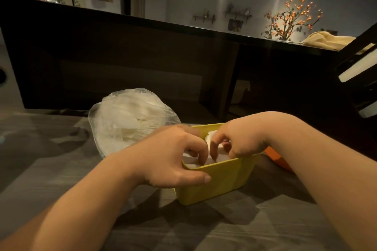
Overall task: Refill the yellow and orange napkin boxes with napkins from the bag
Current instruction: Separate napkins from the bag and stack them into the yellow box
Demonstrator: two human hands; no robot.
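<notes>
Both hands are working inside the yellow box (220,181), which is sitting on the grey table (51,159) right in front of the person. The left hand (169,157) is gripping the box at its near left corner: the thumb is lying along the outside of the front wall and the curled fingers are dipping in over the rim. The right hand (240,138) is reaching in from the far right side, its fingers bending down and pinching the white napkins (222,158) stacked in the box.

The bag (130,116), clear plastic and bulging with more white napkins, is lying on the table just behind and to the left of the yellow box, touching or nearly touching it. The orange box (274,158) is peeking out to the right, mostly hidden behind the right forearm, so its contents cannot be seen.

Behind the table a long dark counter (122,57) is running across the room, carrying a branch with orange berries (289,18) and a crumpled yellow cloth (326,40) at its right end.
</notes>
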